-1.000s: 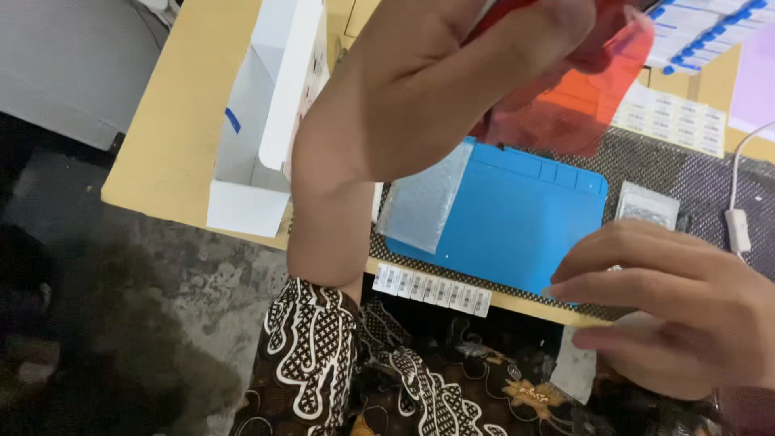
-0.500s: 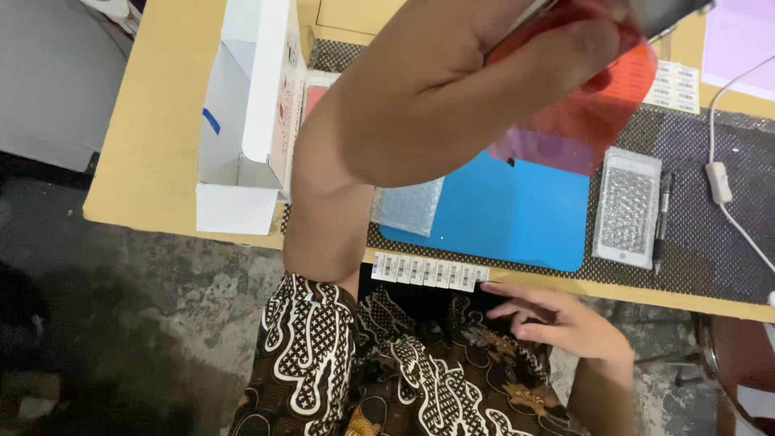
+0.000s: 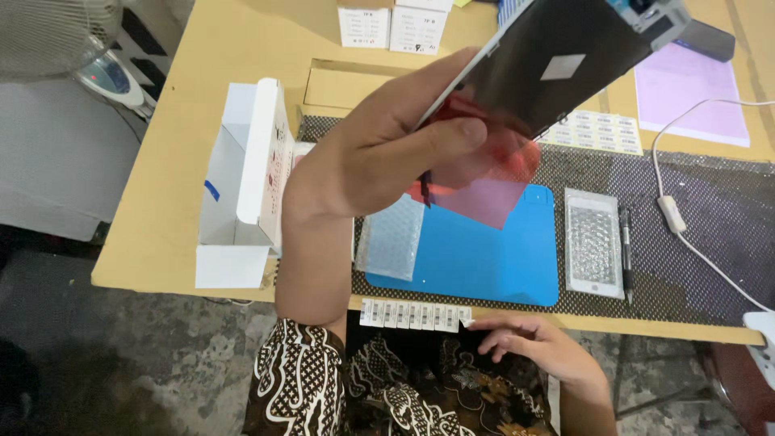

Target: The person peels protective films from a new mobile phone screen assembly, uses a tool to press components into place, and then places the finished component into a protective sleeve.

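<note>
Right hand (image 3: 537, 349) low at the bench (image 3: 161, 202) edge, fingers loosely curled, tips touching the white barcode sticker strip (image 3: 413, 314). Left hand (image 3: 379, 153) raised, forearm upright, thumb and fingers clamped on the dark phone screen panel (image 3: 557, 60). Panel is tilted, with a translucent red film (image 3: 484, 182) hanging off it above the blue mat (image 3: 500, 258).

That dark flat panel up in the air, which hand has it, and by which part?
The left hand holds the dark flat panel by its lower end, thumb across the front. The right hand holds nothing; its fingertips touch a white label strip.
</note>
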